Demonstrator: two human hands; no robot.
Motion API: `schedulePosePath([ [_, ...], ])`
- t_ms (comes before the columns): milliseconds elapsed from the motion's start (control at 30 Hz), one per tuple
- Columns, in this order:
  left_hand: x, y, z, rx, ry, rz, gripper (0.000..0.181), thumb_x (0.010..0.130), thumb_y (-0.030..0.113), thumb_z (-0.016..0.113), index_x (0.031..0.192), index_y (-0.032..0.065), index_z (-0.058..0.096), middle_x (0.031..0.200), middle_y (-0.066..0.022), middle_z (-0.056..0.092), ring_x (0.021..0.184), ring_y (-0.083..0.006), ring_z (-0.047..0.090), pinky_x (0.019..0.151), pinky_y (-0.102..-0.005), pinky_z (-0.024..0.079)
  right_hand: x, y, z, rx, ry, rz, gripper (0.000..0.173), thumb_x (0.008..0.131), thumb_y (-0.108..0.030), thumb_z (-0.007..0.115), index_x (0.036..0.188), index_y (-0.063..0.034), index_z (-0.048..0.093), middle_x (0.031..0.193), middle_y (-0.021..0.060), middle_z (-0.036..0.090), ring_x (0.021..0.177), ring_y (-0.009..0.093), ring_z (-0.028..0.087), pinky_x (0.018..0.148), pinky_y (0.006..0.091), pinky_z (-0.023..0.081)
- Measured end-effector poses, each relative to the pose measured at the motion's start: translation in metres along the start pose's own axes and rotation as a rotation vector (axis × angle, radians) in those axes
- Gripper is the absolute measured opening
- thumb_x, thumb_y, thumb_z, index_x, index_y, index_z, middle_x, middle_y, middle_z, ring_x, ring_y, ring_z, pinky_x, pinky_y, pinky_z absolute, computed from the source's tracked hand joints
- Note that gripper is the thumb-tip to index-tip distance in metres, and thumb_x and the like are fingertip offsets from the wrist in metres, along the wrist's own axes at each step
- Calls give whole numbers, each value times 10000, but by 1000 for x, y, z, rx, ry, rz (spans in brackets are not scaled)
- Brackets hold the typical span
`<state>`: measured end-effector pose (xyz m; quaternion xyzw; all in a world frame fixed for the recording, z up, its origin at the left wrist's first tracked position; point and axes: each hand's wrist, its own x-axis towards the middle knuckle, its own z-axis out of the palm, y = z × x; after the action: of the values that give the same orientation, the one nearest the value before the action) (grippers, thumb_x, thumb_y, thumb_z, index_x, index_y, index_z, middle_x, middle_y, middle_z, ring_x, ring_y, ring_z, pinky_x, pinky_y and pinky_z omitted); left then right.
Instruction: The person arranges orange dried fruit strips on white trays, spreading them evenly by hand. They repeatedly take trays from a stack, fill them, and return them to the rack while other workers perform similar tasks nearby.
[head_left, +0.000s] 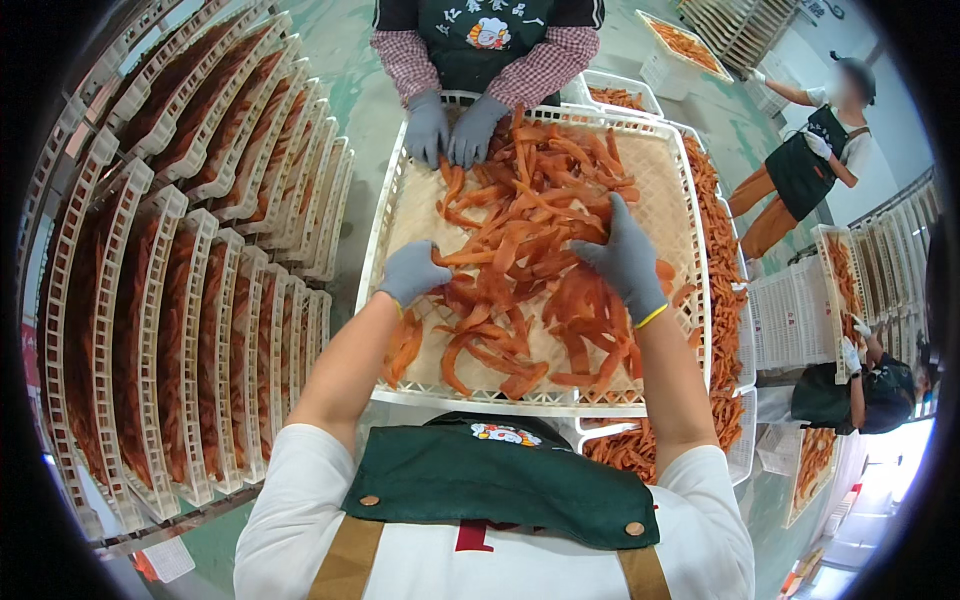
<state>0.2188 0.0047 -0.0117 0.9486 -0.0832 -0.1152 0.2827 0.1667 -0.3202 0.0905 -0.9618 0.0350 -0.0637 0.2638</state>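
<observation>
A shallow white plastic tray (660, 180) with a mesh bottom lies before me, heaped with orange strips (517, 247) that look like dried sweet potato. At the heap's left side, my left hand (415, 274), in a grey glove, has its fingertips curled against a strip's end; whether it grips is hidden. My right hand (624, 259), gloved alike, spreads thumb and forefinger over the heap's right side. Across the tray, a co-worker's two grey-gloved hands (454, 131) touch strips at the far edge.
Racks of stacked trays (180, 337) filled with strips stand on the left. White crates (720, 300) full of strips line the tray's right side, and another crate (619, 427) shows under its near edge. Farther right, one person (810, 150) stands and another handles a tray (840, 285).
</observation>
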Motion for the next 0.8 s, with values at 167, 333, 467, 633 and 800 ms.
schedulePosePath([
  [167,-7,58,-50,-562,-156,31,629,746,351,782,1231,-6,603,952,-94,694,829,-155,659,734,-296,526,6,-20,30,701,-90,-239,1053,782,-487,791,1535,-17,225,1438,249,467,1310,347,492,1049,394,433],
  [333,-18,110,-40,-1044,-76,77,912,840,380,756,1513,-27,294,1477,-173,424,1295,-227,490,1055,-343,405,24,-2,60,688,-129,-21,924,905,-500,669,1543,-6,221,1486,172,426,1322,256,459,1098,366,379],
  [467,-16,105,-42,-1000,-71,227,935,874,381,728,1552,1,209,1523,-197,342,1375,-263,399,1128,-356,320,25,35,39,1289,-249,91,634,1028,-376,520,1518,-21,329,1481,102,444,1316,216,457,1123,350,348],
  [633,-7,65,-33,-774,-33,110,1082,807,476,762,1561,11,140,1560,-227,262,1451,-344,275,1167,-364,283,8,54,38,218,130,-117,557,970,-353,617,1458,-127,475,1437,76,530,1200,285,578,1014,362,461],
  [800,-29,-1,-20,-260,-145,70,1159,757,372,839,1553,-22,94,1570,-238,246,1457,-334,273,1183,-382,266,17,76,1,-663,-378,-11,620,917,-534,612,1358,-101,567,1484,91,468,1294,377,452,996,481,463],
])
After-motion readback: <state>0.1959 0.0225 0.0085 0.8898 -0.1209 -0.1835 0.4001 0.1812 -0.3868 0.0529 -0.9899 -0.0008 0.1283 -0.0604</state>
